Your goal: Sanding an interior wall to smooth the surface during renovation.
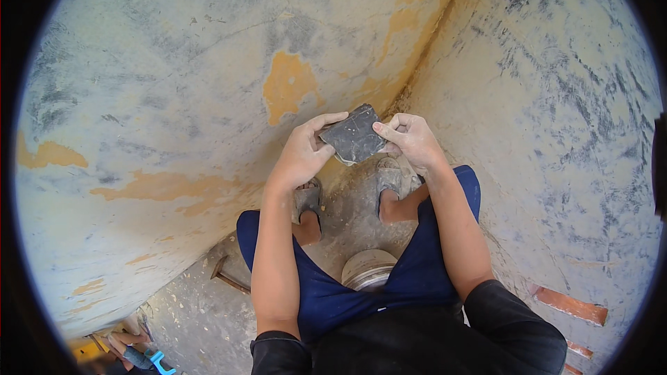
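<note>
Between my two hands, in front of my knees, is a dark grey, creased piece of sandpaper (356, 133), dusted with white. It looks wrapped round a flat block, whose pale lower edge shows in part. My left hand (306, 146) grips its left side, fingers along the top edge and thumb below. My right hand (411, 140) pinches its right end, thumb on the dark face and the other fingers curled behind. White dust coats both hands. The sandpaper is held apart from the walls.
A pale wall with orange patches (288, 87) stands left; another scuffed wall (556, 118) meets it in a corner. A white bucket (368, 267) is between my thighs. A hammer-like tool (228, 276) lies on the dusty floor (201, 312). A blue-handled thing (161, 362) is at lower left.
</note>
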Tool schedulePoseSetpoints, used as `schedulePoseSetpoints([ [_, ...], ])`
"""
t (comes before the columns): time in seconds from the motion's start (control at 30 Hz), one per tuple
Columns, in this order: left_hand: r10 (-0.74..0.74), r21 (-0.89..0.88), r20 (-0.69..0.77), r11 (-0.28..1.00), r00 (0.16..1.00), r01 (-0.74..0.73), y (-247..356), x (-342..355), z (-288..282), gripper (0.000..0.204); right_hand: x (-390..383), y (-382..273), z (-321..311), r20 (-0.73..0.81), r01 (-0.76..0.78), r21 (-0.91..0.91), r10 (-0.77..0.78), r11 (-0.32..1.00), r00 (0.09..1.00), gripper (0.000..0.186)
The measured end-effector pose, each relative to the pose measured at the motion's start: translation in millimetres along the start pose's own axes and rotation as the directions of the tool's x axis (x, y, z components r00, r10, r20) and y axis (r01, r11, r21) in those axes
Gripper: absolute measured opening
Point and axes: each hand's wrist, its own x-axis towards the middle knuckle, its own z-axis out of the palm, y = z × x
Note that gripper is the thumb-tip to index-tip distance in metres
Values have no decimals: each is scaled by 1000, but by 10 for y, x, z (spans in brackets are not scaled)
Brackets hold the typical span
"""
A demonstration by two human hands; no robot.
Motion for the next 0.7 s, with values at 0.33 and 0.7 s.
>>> schedulePoseSetpoints([
  [0.33, -178, 99, -67, 978, 982, 184, 17, -16, 38, 55, -114, -78, 127, 35, 192, -254, -189, 948, 981, 31],
  [0.7, -142, 90, -188, 983, 972, 161, -80, 9, 30, 30, -137, -106, 217, 167, 333, -296, -295, 895, 941, 29],
])
